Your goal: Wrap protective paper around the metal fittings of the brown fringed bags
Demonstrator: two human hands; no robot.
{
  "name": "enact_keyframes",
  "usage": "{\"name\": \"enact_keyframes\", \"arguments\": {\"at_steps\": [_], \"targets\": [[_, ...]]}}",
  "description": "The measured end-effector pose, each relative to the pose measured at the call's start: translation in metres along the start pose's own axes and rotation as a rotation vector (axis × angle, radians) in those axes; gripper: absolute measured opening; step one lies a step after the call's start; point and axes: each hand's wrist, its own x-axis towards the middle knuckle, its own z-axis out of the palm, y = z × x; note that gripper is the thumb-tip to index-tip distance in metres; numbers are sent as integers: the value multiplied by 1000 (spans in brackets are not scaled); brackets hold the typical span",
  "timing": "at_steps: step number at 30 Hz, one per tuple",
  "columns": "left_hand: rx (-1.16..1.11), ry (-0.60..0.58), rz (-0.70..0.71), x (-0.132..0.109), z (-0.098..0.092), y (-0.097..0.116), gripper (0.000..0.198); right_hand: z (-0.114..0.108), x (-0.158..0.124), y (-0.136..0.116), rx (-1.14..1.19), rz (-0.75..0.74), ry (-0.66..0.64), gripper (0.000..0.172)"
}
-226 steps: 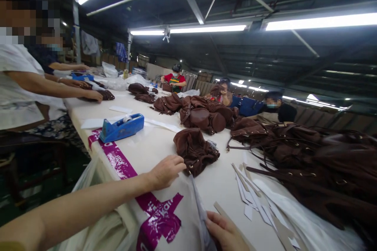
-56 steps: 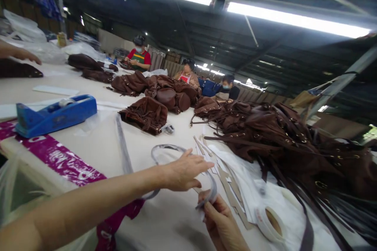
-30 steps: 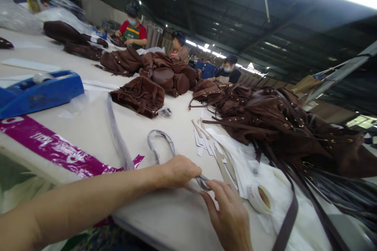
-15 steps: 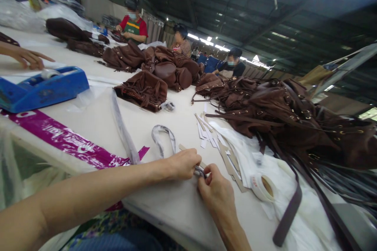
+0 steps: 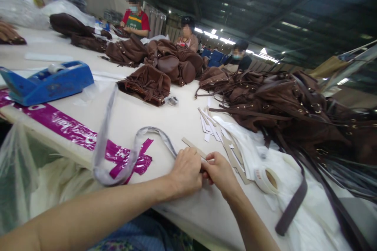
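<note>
My left hand (image 5: 187,170) and my right hand (image 5: 220,172) meet near the table's front edge, both pinched shut on one end of a long translucent grey plastic strip (image 5: 103,149). From the hands the strip arches left, sags in a loop over the table edge, then rises toward the brown fringed bag (image 5: 147,84). A flat cardboard strip (image 5: 193,147) lies just beyond my fingers.
A blue tape dispenser (image 5: 47,82) stands at the left on the pale table (image 5: 141,113), with a magenta-printed plastic bag (image 5: 73,131) draped over the edge. To the right are cardboard strips (image 5: 218,133), a tape roll (image 5: 269,178), a brown strap (image 5: 291,211) and heaped brown bags (image 5: 282,102). Seated people (image 5: 135,17) work at the far end.
The plastic strip has been drawn toward the near edge and now sags in a big loop over it. My hands have closed up together. A co-worker's hand by the dispenser has left.
</note>
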Motion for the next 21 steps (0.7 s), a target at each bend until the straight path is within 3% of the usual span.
{"name": "enact_keyframes", "arguments": {"at_steps": [5, 8, 10, 14, 16, 18, 21], "targets": [[-11, 22, -29, 0, 9, 1, 16, -6, -6, -8, 132, 48, -75, 13], [37, 26, 0, 2, 10, 0, 16, -16, -13, -7, 180, 17, -215, 14], [51, 37, 9, 3, 10, -2, 13, -26, -14, -2, 66, -108, -276, 14], [59, 26, 82, 9, 8, -9, 13, -45, -4, 9, -460, -573, -112, 10], [57, 5, 146, 12, 5, -14, 12, -49, 4, 10, -614, -717, -119, 10], [54, -22, 211, 17, 0, -19, 10, -48, 10, 8, -661, -755, -186, 11], [54, -78, 315, 25, -9, -25, 9, -42, 11, 2, -661, -695, -211, 9]]}}
